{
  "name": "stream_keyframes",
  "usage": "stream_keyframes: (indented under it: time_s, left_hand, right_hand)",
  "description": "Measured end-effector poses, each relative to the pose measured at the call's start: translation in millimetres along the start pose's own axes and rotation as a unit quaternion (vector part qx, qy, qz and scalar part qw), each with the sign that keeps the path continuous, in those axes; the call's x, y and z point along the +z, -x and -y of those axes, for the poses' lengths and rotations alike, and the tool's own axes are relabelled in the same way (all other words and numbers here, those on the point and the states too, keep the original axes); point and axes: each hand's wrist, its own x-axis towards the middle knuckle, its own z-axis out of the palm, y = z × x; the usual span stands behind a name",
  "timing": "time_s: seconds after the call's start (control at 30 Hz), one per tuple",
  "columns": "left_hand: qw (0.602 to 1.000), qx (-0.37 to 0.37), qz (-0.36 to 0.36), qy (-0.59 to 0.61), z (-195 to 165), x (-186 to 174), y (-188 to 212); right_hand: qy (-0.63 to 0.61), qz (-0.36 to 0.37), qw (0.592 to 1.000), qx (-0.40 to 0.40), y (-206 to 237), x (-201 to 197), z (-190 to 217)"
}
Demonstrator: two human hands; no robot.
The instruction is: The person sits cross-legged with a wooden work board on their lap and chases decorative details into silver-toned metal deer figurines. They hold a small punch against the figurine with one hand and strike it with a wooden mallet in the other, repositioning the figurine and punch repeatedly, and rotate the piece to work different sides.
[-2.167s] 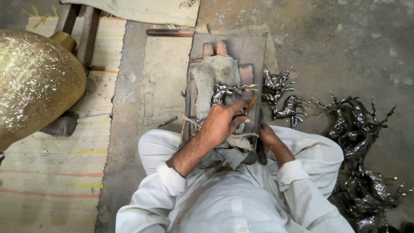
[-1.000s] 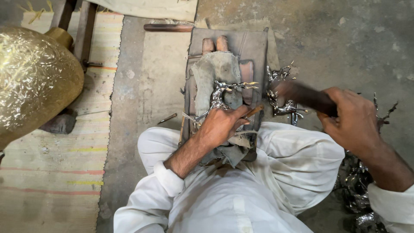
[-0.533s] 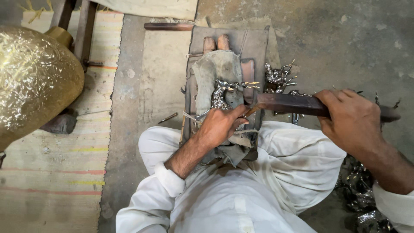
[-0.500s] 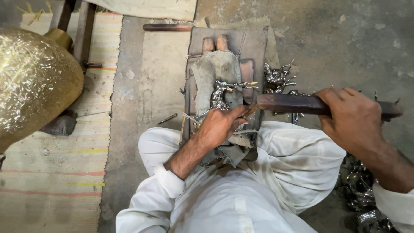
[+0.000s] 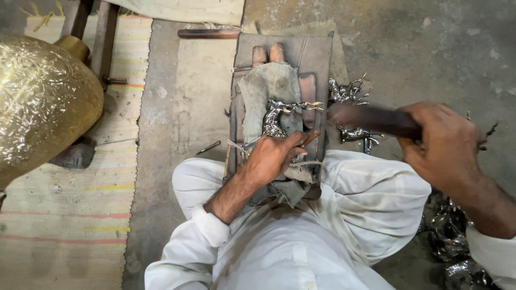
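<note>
A shiny silver deer figurine (image 5: pixel 277 119) lies on a grey cloth over a wooden block (image 5: pixel 317 59) in front of my knees. My left hand (image 5: pixel 274 156) presses down on the figurine's rear and pinches a thin rod-like tool (image 5: pixel 310 138) against it. My right hand (image 5: pixel 443 140) is raised to the right, shut around a dark wooden mallet (image 5: pixel 371 119) whose head hovers just right of the block.
More silver deer figurines (image 5: pixel 349 94) lie right of the block, and a heap of them (image 5: pixel 457 241) sits at the lower right. A big hammered brass vessel (image 5: pixel 40 102) fills the left. A striped mat (image 5: pixel 59 215) and a wooden-handled tool (image 5: pixel 207 34) lie nearby.
My right hand came up from my lap with the mallet, swung it toward the figurine, and now holds it slightly higher and farther right. My left hand stays on the figurine.
</note>
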Motion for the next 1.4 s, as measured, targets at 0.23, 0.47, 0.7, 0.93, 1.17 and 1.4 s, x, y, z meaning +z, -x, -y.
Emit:
stream_keyframes:
  time_s: [0.23, 0.47, 0.7, 0.93, 1.17, 1.4]
  left_hand:
    - [0.998, 0.009, 0.001, 0.059, 4, -2, 3]
    - [1.000, 0.002, 0.008, 0.026, 4, -2, 6]
    - [0.999, 0.016, -0.005, 0.030, 6, -3, 7]
    - [0.999, 0.019, -0.034, 0.017, 4, -2, 11]
    - [0.999, 0.010, -0.039, 0.028, 4, -2, 11]
    - [0.999, -0.023, -0.029, -0.011, 4, 0, 16]
  right_hand:
    - [0.031, 0.015, 0.999, -0.024, -7, -8, 9]
    - [-0.030, -0.023, 0.999, 0.012, -14, -13, 21]
    - [0.030, -0.004, 0.998, -0.057, -13, -11, 16]
    - [0.055, 0.030, 0.997, -0.041, -14, -11, 18]
    - [0.066, 0.009, 0.995, -0.075, -22, -18, 25]
    - [0.057, 0.013, 0.996, -0.072, -27, -18, 28]
